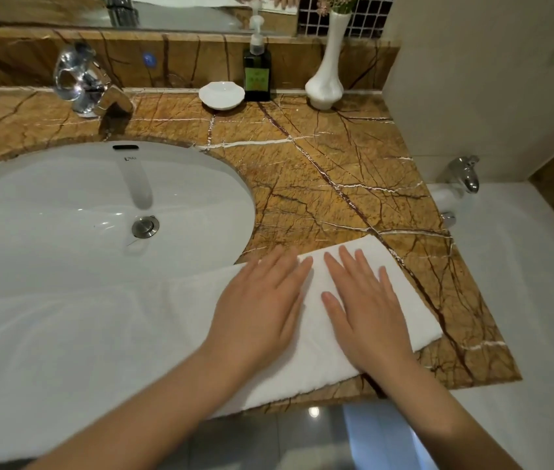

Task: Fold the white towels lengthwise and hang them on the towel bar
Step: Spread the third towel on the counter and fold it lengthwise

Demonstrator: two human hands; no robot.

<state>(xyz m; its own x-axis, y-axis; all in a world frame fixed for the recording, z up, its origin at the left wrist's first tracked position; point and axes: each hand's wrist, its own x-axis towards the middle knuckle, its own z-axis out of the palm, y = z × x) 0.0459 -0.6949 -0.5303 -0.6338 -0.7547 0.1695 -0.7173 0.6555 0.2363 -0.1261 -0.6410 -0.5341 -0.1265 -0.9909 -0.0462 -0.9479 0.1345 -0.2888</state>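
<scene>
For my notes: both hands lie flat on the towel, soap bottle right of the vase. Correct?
No. The head view shows the soap bottle left of the vase. Left hand and right hand do lie flat on the towel.

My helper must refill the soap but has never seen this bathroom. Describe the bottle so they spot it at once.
Start at the white sink and follow the brown marble counter to its back wall. There, between a white dish and a tall white vase, stands the soap bottle. It alone is dark, square and topped with a pump.
</scene>
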